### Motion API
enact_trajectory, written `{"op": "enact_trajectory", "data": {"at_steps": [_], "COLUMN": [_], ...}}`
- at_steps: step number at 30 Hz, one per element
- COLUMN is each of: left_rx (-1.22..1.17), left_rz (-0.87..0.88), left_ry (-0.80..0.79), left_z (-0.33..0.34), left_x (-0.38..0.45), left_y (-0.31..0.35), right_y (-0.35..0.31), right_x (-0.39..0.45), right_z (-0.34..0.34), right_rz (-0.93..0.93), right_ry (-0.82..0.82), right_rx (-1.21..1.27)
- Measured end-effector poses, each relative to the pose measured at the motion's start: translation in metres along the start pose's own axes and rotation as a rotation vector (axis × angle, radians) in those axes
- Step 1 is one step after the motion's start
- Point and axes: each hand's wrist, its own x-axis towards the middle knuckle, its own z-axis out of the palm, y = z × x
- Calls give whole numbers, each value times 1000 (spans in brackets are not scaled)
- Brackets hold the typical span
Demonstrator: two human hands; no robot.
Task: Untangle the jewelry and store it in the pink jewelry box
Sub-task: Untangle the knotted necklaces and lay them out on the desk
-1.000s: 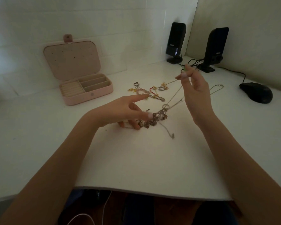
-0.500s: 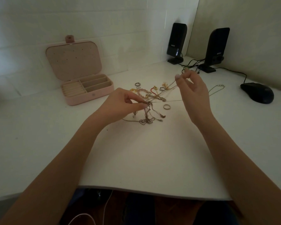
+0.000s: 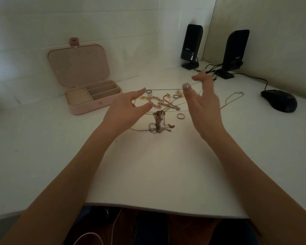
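Observation:
The pink jewelry box (image 3: 88, 107) stands open at the back left, its lid leaning on the wall and its compartments showing nothing inside. My left hand (image 3: 124, 110) and my right hand (image 3: 203, 106) are raised over the table with fingers spread, and a thin silver chain (image 3: 164, 89) is stretched between them over the fingertips. A tangled clump of chains (image 3: 157, 120) hangs from that loop down to the table. Behind it lies a pile of gold charms, beads and rings (image 3: 166, 101). A loose silver ring (image 3: 180, 116) lies beside my right hand.
Another thin chain (image 3: 234, 98) trails on the table to the right. A black mouse (image 3: 279, 100) sits far right, and two black speakers (image 3: 191, 45) (image 3: 235, 50) with cables (image 3: 213, 68) stand at the back. The table's front edge (image 3: 166, 207) curves close to my body.
My left hand has opened from a pinch on the clump and both hands have spread apart. The chain is now stretched wide between them, with the clump hanging lower.

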Motion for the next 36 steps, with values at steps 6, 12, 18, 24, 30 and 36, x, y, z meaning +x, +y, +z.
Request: {"op": "enact_trajectory", "data": {"at_steps": [6, 12, 18, 24, 30, 36], "left_rx": [131, 79, -449, -814, -799, -677], "left_rz": [56, 70, -126, -319, -305, -190], "left_ry": [55, 80, 17, -72, -230, -309], "left_z": [-2, -1, 1, -9, -12, -10], "left_x": [1, 6, 15, 11, 8, 3], "left_y": [-8, -13, -13, 0, 3, 6], "right_y": [-6, -2, 2, 2, 1, -10], "right_x": [-4, 2, 5, 8, 6, -2], "right_z": [3, 3, -1, -3, -3, -2], "right_rz": [33, 161, 252, 266, 184, 87], "right_ry": [-8, 38, 4, 63, 78, 37], "right_rx": [-138, -33, 174, 147, 1, -280]}}
